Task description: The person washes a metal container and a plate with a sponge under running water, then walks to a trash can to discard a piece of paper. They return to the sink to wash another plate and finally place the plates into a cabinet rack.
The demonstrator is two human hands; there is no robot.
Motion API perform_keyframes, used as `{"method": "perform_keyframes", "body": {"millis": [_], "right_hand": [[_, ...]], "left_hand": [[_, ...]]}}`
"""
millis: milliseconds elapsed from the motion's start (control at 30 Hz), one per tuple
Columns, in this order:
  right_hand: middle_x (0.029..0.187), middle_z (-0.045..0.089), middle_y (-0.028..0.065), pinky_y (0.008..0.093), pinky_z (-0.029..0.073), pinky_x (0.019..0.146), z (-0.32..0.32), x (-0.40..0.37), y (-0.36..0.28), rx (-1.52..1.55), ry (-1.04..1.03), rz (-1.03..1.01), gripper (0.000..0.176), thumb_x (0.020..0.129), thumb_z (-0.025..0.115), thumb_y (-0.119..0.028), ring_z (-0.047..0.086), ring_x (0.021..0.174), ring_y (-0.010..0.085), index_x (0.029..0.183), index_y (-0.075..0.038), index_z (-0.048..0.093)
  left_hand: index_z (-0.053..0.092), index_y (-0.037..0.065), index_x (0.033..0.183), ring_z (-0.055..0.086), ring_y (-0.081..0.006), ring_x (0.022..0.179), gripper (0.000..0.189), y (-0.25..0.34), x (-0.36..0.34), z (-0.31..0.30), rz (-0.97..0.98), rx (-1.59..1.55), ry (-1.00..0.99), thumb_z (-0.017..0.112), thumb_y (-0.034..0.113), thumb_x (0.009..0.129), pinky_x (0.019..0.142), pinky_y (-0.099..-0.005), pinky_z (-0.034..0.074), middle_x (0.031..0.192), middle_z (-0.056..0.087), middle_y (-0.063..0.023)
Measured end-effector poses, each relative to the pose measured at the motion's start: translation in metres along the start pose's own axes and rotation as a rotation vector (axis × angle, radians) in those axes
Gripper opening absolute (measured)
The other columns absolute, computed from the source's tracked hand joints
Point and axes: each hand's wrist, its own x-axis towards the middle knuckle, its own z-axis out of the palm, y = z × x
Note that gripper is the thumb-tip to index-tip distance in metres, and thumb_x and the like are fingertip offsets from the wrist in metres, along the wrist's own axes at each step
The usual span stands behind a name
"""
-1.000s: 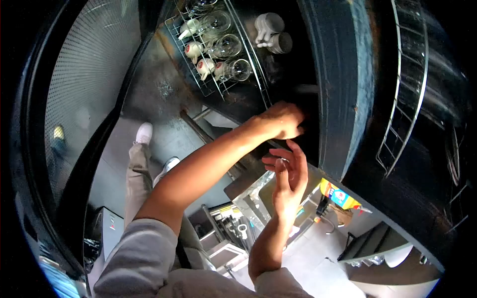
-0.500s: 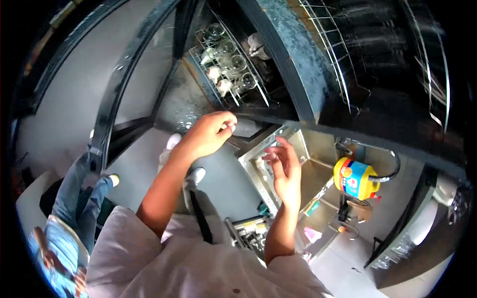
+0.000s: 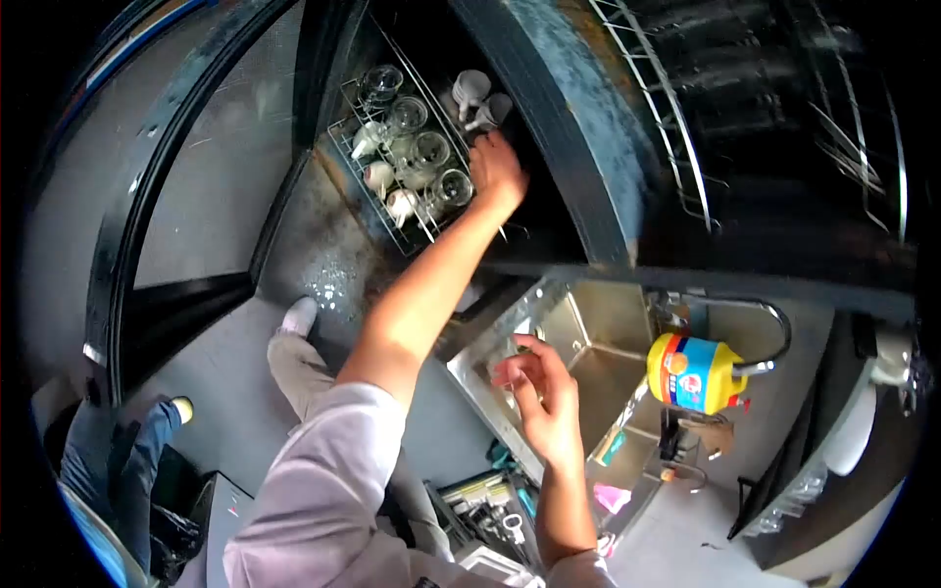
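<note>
My left hand point(image 3: 498, 174) reaches into the dark shelf space, right beside the wire rack point(image 3: 420, 223). Its fingers point toward two white cups point(image 3: 490, 111) and are partly hidden, so I cannot tell what they hold. Glass cups point(image 3: 431, 152) and small white pots point(image 3: 402, 204) stand in rows on the rack. My right hand point(image 3: 547, 397) hovers over the near edge of the metal sink point(image 3: 598, 377), fingers loosely bent, thumb apart, nothing visible in it.
A yellow jug point(image 3: 694, 374) hangs by the faucet point(image 3: 784, 338) at the sink's right. Below the sink lies a crate of metal utensils point(image 3: 490, 514). Another person's legs point(image 3: 127, 461) show at the lower left. A dark-framed door point(image 3: 196, 167) stands at left.
My left hand has moved up and away, from in front of the rack to beside the white cups. My right hand stays over the sink edge. The view has shifted.
</note>
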Motion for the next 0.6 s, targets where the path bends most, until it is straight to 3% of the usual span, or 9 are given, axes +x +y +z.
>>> {"method": "perform_keyframes", "body": {"millis": [100, 133, 200, 300, 400, 433, 533, 567, 600], "right_hand": [[0.089, 0.065, 0.0108, 0.0301, 0.05, 0.077, 0.02, 0.043, -0.015, -0.085, 0.048, -0.064, 0.036, 0.088, 0.051, -0.002, 0.065, 0.083, 0.0176, 0.123, 0.0, 0.047], [0.089, 0.066, 0.0111, 0.0305, 0.051, 0.076, 0.027, 0.059, -0.017, -0.076, 0.049, -0.088, 0.037, 0.087, 0.052, -0.002, 0.065, 0.083, 0.0181, 0.123, -0.002, 0.047], [0.089, 0.066, 0.0106, 0.0298, 0.051, 0.075, 0.036, 0.091, -0.02, -0.128, 0.072, -0.103, 0.038, 0.086, 0.052, -0.001, 0.065, 0.082, 0.0179, 0.124, -0.002, 0.047], [0.089, 0.065, 0.0109, 0.0284, 0.05, 0.075, 0.038, 0.126, -0.022, -0.083, 0.077, -0.101, 0.037, 0.087, 0.05, 0.0, 0.064, 0.08, 0.0157, 0.124, 0.0, 0.046], [0.088, 0.064, 0.0099, 0.0281, 0.05, 0.077, 0.039, 0.147, -0.02, -0.014, 0.113, -0.092, 0.037, 0.088, 0.048, 0.002, 0.062, 0.081, 0.0149, 0.124, 0.002, 0.045], [0.089, 0.063, 0.0106, 0.0281, 0.05, 0.077, 0.04, 0.152, -0.02, 0.011, 0.105, -0.091, 0.037, 0.088, 0.047, 0.003, 0.062, 0.081, 0.015, 0.124, 0.002, 0.044], [0.089, 0.063, 0.0106, 0.0279, 0.05, 0.077, 0.044, 0.159, -0.015, 0.012, 0.099, -0.094, 0.036, 0.088, 0.048, 0.003, 0.062, 0.082, 0.015, 0.124, 0.002, 0.044], [0.089, 0.063, 0.0106, 0.0278, 0.05, 0.077, 0.045, 0.161, -0.012, 0.031, 0.106, -0.093, 0.036, 0.089, 0.048, 0.002, 0.062, 0.082, 0.015, 0.124, 0.002, 0.044], [0.089, 0.063, 0.0105, 0.0278, 0.05, 0.077, 0.045, 0.161, -0.009, 0.049, 0.112, -0.09, 0.036, 0.089, 0.049, 0.002, 0.062, 0.082, 0.0149, 0.125, 0.002, 0.044]], "left_hand": [[0.051, 0.0, 0.103, 0.061, -0.0327, 0.083, 0.025, -0.025, 0.033, 0.045, -0.092, 0.007, 0.157, 0.051, 0.018, 0.086, 0.073, -0.043, 0.05, 0.089, 0.059, -0.0173], [0.051, 0.001, 0.104, 0.063, -0.0298, 0.079, 0.023, -0.022, 0.035, 0.039, -0.01, 0.176, 0.137, 0.046, 0.016, 0.088, 0.07, -0.0417, 0.051, 0.089, 0.062, -0.0157], [0.053, 0.004, 0.109, 0.063, -0.0254, 0.079, 0.025, -0.01, 0.039, 0.023, -0.111, 0.338, -0.131, 0.046, 0.015, 0.088, 0.068, -0.037, 0.05, 0.092, 0.066, -0.0104], [0.052, 0.003, 0.118, 0.065, -0.0257, 0.08, 0.036, -0.024, 0.038, 0.036, 0.05, 0.346, -0.222, 0.051, 0.016, 0.085, 0.076, -0.0376, 0.045, 0.089, 0.068, -0.008], [0.048, 0.001, 0.126, 0.066, -0.0228, 0.077, 0.045, -0.01, 0.03, 0.014, 0.106, 0.37, -0.469, 0.053, 0.02, 0.085, 0.076, -0.0359, 0.045, 0.086, 0.068, -0.0093], [0.041, -0.003, 0.131, 0.067, -0.0261, 0.077, 0.053, -0.012, 0.025, 0.016, 0.129, 0.256, -0.452, 0.055, 0.013, 0.083, 0.072, -0.0397, 0.048, 0.087, 0.068, -0.0155], [0.032, -0.008, 0.134, 0.065, -0.0331, 0.082, 0.061, -0.018, 0.028, 0.016, 0.005, -0.168, -0.508, 0.056, 0.002, 0.079, 0.069, -0.0436, 0.051, 0.091, 0.066, -0.0212], [0.03, -0.011, 0.133, 0.063, -0.0403, 0.084, 0.063, -0.018, 0.024, 0.015, -0.011, -0.255, -0.501, 0.055, -0.004, 0.075, 0.065, -0.0457, 0.052, 0.09, 0.063, -0.0268], [0.031, -0.011, 0.132, 0.062, -0.0412, 0.083, 0.061, -0.024, 0.02, 0.025, 0.066, -0.339, -0.484, 0.055, -0.003, 0.076, 0.064, -0.0459, 0.052, 0.088, 0.063, -0.0275]]}}
